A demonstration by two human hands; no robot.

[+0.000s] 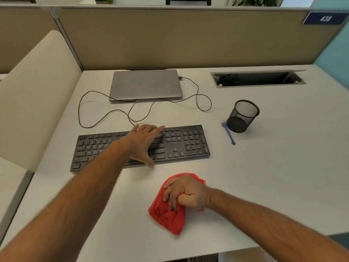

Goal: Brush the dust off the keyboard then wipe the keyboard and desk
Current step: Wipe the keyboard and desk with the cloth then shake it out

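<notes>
Head view: left hand (144,142) lies spread over the middle of the keyboard (181,143), fingers straight, thumb at the near edge; grip is slack, holding nothing, prob. steadying or about to shift the board. Right hand (186,194) has its grip curled round a bunched red cloth (166,214), pressed to the table (273,167) just in front of the keyboard, near the front edge. Blue brush (228,133) lies on the table beside the mesh cup (242,116), right of the keyboard, untouched by either hand. Closed laptop (145,85) w/ looping cable (90,108) sits behind.

Judging by this, step is wiping. To do it well: keep left palm flat so the board doesn't slide, flatten the cloth for more contact, wipe in straight overlapping passes, lift the board to get under it, and mind the cable behind.
</notes>
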